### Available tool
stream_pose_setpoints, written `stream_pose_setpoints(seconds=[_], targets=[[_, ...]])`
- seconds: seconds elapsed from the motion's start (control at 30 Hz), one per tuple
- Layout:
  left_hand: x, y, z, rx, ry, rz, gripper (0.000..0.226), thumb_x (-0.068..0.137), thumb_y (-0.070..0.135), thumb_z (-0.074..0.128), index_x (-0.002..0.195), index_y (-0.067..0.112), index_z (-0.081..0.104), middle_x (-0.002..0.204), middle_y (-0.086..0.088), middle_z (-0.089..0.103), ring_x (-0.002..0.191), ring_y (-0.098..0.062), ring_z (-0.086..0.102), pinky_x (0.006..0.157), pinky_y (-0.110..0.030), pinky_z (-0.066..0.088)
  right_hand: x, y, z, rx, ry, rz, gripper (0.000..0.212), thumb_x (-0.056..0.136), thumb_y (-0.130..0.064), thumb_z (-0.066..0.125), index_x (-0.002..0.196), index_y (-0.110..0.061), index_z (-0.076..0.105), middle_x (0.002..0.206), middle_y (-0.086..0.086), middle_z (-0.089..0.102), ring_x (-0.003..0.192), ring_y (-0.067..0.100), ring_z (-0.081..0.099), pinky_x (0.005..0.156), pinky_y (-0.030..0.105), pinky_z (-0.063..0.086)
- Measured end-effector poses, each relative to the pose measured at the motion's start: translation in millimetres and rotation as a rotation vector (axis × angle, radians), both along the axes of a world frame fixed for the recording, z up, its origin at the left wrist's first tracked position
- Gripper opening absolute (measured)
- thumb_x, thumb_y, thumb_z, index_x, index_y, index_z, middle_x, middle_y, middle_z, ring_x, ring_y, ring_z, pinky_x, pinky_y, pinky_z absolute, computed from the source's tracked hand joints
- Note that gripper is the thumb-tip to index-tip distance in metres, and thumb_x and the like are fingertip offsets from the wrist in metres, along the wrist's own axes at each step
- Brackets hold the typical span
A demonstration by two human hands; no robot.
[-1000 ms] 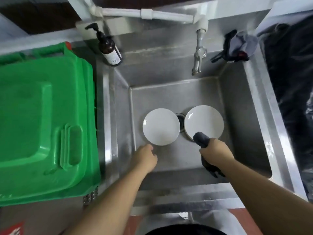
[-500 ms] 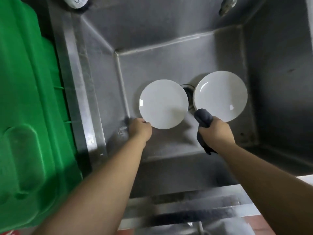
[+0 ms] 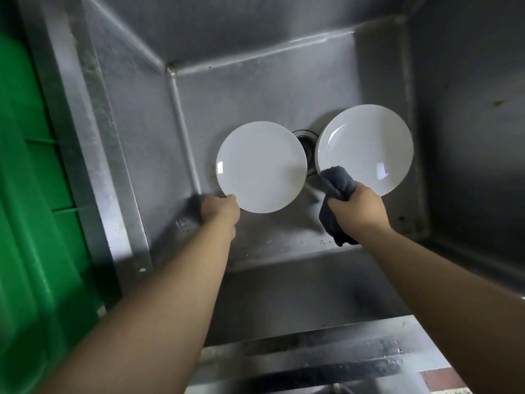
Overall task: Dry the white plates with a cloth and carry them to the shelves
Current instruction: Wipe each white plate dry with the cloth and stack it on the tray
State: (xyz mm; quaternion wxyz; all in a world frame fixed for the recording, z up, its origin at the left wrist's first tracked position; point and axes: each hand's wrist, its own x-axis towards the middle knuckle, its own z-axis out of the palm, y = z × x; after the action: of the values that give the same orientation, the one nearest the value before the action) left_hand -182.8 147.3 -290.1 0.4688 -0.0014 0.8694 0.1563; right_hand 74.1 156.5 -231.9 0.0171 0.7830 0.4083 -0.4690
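Note:
Two white plates lie side by side on the bottom of a deep steel sink (image 3: 147, 115). My left hand (image 3: 220, 210) grips the near-left rim of the left plate (image 3: 261, 166), fingers hidden under its edge. My right hand (image 3: 355, 207) holds a bunched dark grey cloth (image 3: 339, 183). The top of the cloth touches the near-left rim of the right plate (image 3: 366, 146), and its tail hangs down below my fist.
A round drain (image 3: 306, 140) shows between the two plates. A green plastic bin (image 3: 31, 223) stands against the sink's left rim. The sink's front ledge (image 3: 326, 351) runs below my forearms, with red floor tiles (image 3: 437, 376) at the lower right.
The camera has dropped closer into the sink. My left hand reached forward and took the rim of the left plate. My right hand brought the cloth to the right plate's edge.

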Motion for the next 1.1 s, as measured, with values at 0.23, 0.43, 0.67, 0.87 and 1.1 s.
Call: stream_pose_setpoints(seconds=[0.23,0.43,0.67,0.87,1.1], targets=[[0,-6,2,0.054,-0.041,-0.016,0.018,0.095,0.007,0.056,0.097,0.016,0.071,0.099,-0.007,0.075,0.078,-0.023,0.062,0.067,-0.027,0.050,7,-11,-1,-0.012,-0.041,-0.009,0.006,0.090,-0.027,0.059,0.084,-0.024,0.058,0.063,-0.001,0.066,0.060,0.019,0.065,0.053,0.028,0.049],[7,-2,17,0.136,-0.057,0.183,0.020,0.099,0.009,0.051,0.111,0.020,0.063,0.112,-0.003,0.070,0.103,-0.028,0.069,0.095,-0.042,0.061,13,-16,11,-0.013,-0.053,-0.005,0.006,0.090,-0.027,0.059,0.086,-0.024,0.056,0.074,0.005,0.068,0.070,0.026,0.067,0.062,0.036,0.056],[8,-5,55,0.255,-0.188,0.254,0.032,0.100,-0.007,0.054,0.127,0.008,0.058,0.126,-0.006,0.069,0.103,-0.024,0.071,0.083,-0.038,0.064,18,-20,41,-0.003,-0.078,-0.026,0.007,0.090,-0.025,0.058,0.084,-0.024,0.056,0.071,0.005,0.068,0.062,0.025,0.067,0.051,0.030,0.051],[9,-9,104,0.303,-0.348,0.229,0.034,0.100,-0.008,0.055,0.122,0.017,0.062,0.139,-0.007,0.065,0.123,-0.031,0.065,0.089,-0.042,0.063,17,-29,81,0.001,-0.018,-0.059,0.012,0.091,-0.024,0.064,0.102,-0.020,0.060,0.083,0.003,0.069,0.074,0.020,0.066,0.058,0.030,0.047],[3,-34,178,0.350,-0.460,0.209,0.044,0.101,-0.005,0.050,0.142,0.011,0.053,0.139,-0.013,0.064,0.116,-0.035,0.068,0.071,-0.037,0.065,7,-37,156,0.040,0.133,-0.130,0.020,0.092,-0.024,0.068,0.106,-0.021,0.053,0.097,0.005,0.068,0.086,0.020,0.065,0.071,0.037,0.050]])
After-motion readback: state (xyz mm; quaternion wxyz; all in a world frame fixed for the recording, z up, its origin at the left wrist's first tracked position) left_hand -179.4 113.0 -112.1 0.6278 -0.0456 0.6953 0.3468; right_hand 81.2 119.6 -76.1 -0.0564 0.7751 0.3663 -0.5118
